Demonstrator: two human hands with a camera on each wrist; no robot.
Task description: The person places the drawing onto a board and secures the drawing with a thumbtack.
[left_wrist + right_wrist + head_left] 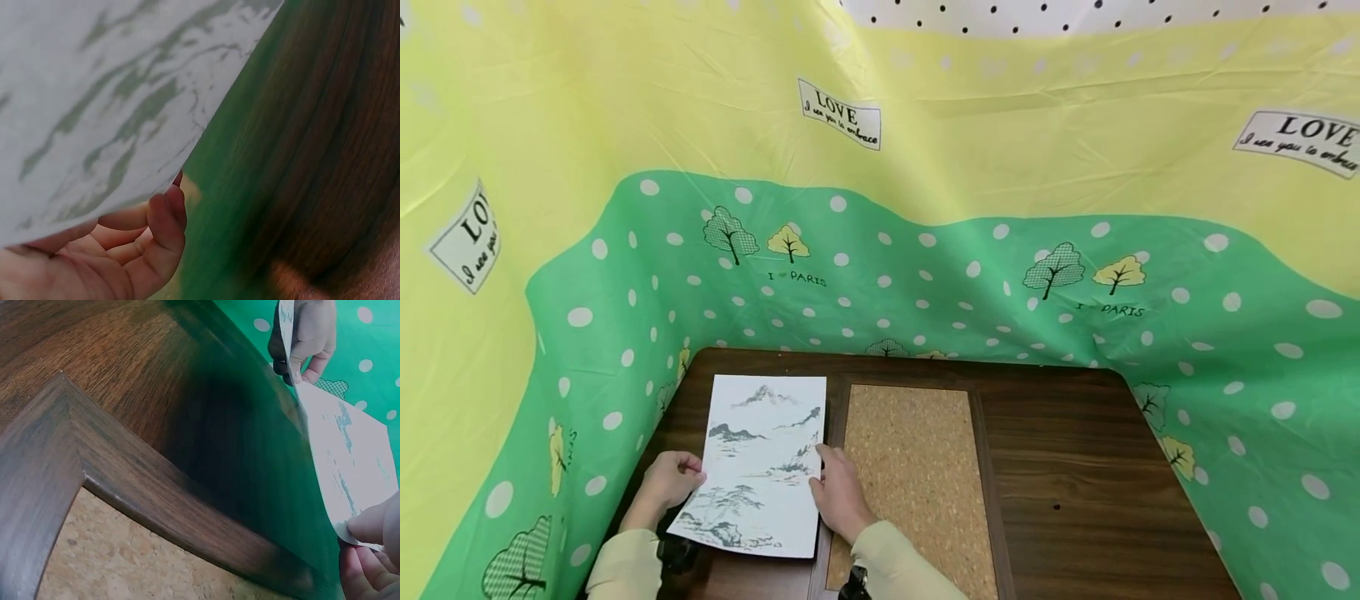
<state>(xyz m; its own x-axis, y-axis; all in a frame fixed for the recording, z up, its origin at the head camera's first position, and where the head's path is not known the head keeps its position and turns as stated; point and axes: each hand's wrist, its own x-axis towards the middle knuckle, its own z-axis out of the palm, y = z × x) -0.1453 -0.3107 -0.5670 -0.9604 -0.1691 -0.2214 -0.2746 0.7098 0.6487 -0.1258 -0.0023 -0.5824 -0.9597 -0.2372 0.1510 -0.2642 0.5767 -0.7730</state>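
Note:
Both hands hold a white sheet of paper [767,458] printed with a grey ink landscape of mountains and trees. My left hand [672,481] pinches its left edge between thumb and fingers; in the left wrist view that hand [134,250] shows curled at the paper's edge. On the opposite edge, my right hand [842,493] pinches with the thumb on the printed face, as the right wrist view also shows. The sheet is raised over the left part of the table and bows slightly, its lower left corner curving outward.
To the right of the paper lies a cork board [917,475] in a dark wooden frame [987,483], partly under the right forearm. The dark wood-grain table [1075,467] extends further right. A green and yellow printed curtain [925,275] encloses the table at the back and sides.

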